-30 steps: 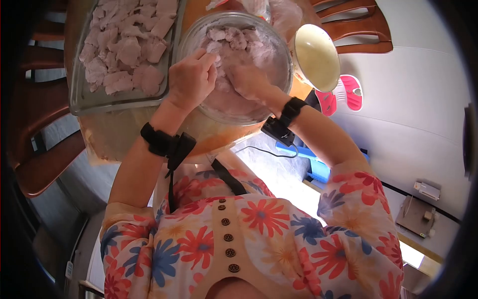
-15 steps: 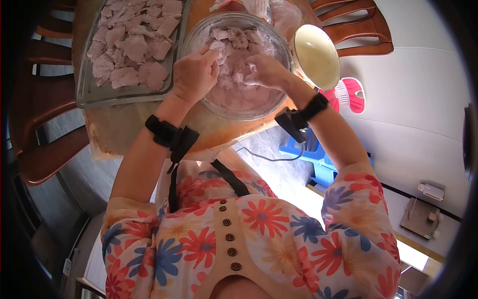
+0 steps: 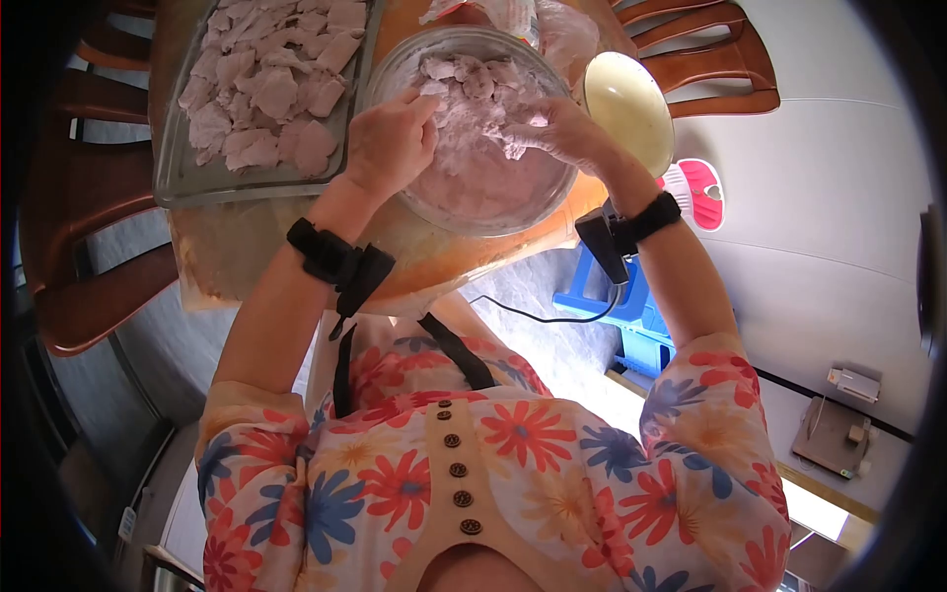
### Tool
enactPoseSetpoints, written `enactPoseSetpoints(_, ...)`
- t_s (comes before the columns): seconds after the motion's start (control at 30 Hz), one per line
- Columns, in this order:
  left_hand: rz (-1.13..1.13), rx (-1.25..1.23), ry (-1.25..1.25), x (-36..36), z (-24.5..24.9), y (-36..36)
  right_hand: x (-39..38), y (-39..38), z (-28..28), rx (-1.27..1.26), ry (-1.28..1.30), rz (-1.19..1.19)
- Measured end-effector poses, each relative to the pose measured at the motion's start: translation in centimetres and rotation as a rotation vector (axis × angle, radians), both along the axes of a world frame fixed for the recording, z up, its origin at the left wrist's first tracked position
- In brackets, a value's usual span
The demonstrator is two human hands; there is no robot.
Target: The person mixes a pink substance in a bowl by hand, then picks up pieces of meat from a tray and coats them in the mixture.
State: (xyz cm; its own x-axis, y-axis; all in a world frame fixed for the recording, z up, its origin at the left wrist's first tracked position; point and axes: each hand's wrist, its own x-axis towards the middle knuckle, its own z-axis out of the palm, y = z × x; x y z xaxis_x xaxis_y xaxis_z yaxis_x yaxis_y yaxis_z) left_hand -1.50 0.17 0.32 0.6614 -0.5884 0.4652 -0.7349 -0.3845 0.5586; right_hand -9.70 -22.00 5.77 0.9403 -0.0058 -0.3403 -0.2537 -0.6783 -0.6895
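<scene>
A round metal bowl point(image 3: 464, 219) holds pinkish powder and soft, flat pieces point(image 3: 469, 79) coated in it. Over its left side is my left hand point(image 3: 393, 140), the fingers curled together against the coated pieces; what they pinch, if anything, is hidden. At the right side of the bowl, my right hand point(image 3: 570, 136) has thumb and fingers closed round a powder-coated piece point(image 3: 523, 136). To the left, similar pale pink pieces point(image 3: 271, 91) lie spread in a rectangular tray point(image 3: 212, 189).
A cream-coloured bowl point(image 3: 631, 113) stands tilted against the metal bowl's right side. Plastic bags point(image 3: 562, 35) lie behind it on the wooden table point(image 3: 414, 266). Wooden chairs point(image 3: 94, 286) flank the table. On the floor are a blue plastic stool point(image 3: 631, 306) and a pink slipper point(image 3: 703, 194).
My right hand has moved right, toward the bowl's right rim, with a coated piece in its fingers. My left hand has barely shifted.
</scene>
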Motion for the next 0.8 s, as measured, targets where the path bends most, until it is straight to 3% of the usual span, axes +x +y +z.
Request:
enactPoseSetpoints(0.03, -0.013, 0.044, 0.051, 0.1, 0.4, -0.1, 0.0, 0.0, 0.0, 0.124, 0.033, -0.045)
enactPoseSetpoints(0.17, -0.204, 0.141, 0.286, 0.3, 2.7, -0.1, -0.1, 0.6, 1.2, 0.212, 0.166, -0.131)
enactPoseSetpoints(0.23, -0.251, 0.25, 0.391, 0.5, 3.1, -0.8, -0.2, 0.5, 1.0, 0.469, 0.167, -0.142)
enactPoseSetpoints(0.37, -0.303, 0.329, 0.456, 1.2, 4.1, -1.3, -0.7, 0.8, 1.1, 0.586, 0.189, -0.169)
enactPoseSetpoints(0.47, -0.322, 0.245, 0.566, 1.5, 3.9, -1.2, -1.0, 1.0, 1.1, 0.593, 0.195, -0.341)
enactPoseSetpoints(0.57, -0.31, 0.256, 0.585, 1.9, 3.4, -1.2, -1.0, 0.6, 0.0, 0.5, 0.267, -0.292)
enactPoseSetpoints(0.63, -0.294, 0.231, 0.667, 2.2, 3.2, -1.0, -0.9, 1.0, -0.9, 0.209, 0.281, -0.22)
enactPoseSetpoints(0.67, -0.296, 0.238, 0.664, 2.5, 3.1, -0.6, -0.8, 1.2, -1.5, 0.216, 0.278, -0.223)
enactPoseSetpoints(0.73, -0.23, 0.177, 0.6, 2.9, 4.0, 0.1, -0.5, 1.5, -3.2, -0.136, 0.087, 0.064)
enactPoseSetpoints(0.77, -0.23, 0.18, 0.6, 3.6, 3.8, 0.7, -0.7, 1.6, -4.6, -0.164, -0.161, 0.157)
enactPoseSetpoints(0.8, -0.187, 0.103, 0.544, 4.8, 3.3, 1.6, -0.6, 2.5, -4.7, -0.161, -0.161, 0.156)
